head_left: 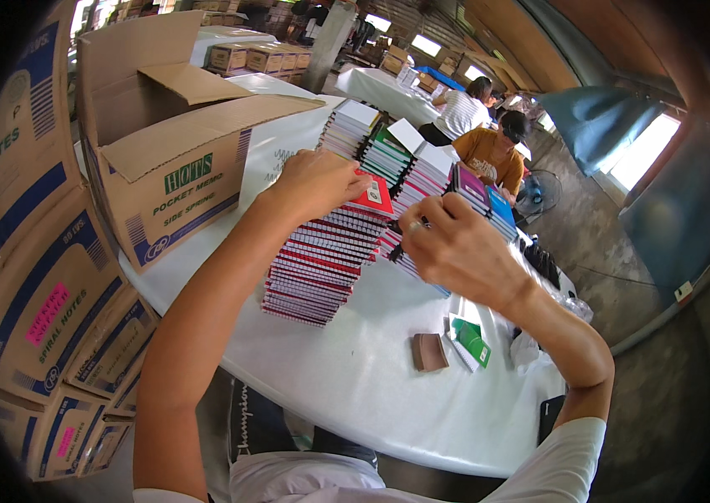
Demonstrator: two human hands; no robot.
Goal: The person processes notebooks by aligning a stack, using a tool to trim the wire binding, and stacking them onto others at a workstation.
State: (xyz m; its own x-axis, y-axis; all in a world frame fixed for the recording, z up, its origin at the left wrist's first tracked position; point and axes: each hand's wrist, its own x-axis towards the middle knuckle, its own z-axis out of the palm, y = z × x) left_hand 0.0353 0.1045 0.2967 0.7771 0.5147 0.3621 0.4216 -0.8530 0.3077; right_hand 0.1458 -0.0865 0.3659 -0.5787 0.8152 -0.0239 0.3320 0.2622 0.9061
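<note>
- On the white bench (355, 377), a tall leaning stack of red spiral notebooks (321, 260) takes centre stage, spines stepping up toward the far side.
- Left hand (314, 183) is down on the top of that red stack, palm over the uppermost red notebook (374, 198), fingers curled onto its near edge and pressing it flat.
- Right hand (455, 247) sits just beside, to the right, fingers clenched around the edge of a second, lower pile of spiral notebooks (409, 267); a ring shows on one finger.
- Beyond the hands, further stacks line up: a white-topped stack (351, 126), a green-edged one (387, 155), another white-covered one (430, 172), then purple and blue covers (485, 197).
- Near the bench's front edge lie a small brown pad (429, 352) and a green notebook (474, 342), just beside each other, well apart from the hands.
- To the left, an open cardboard box (174, 159) rests on the bench, flaps up; more printed cartons (44, 310) are stacked along the left side below it.
- Far back, two people (481, 134) sit at another table.
</note>
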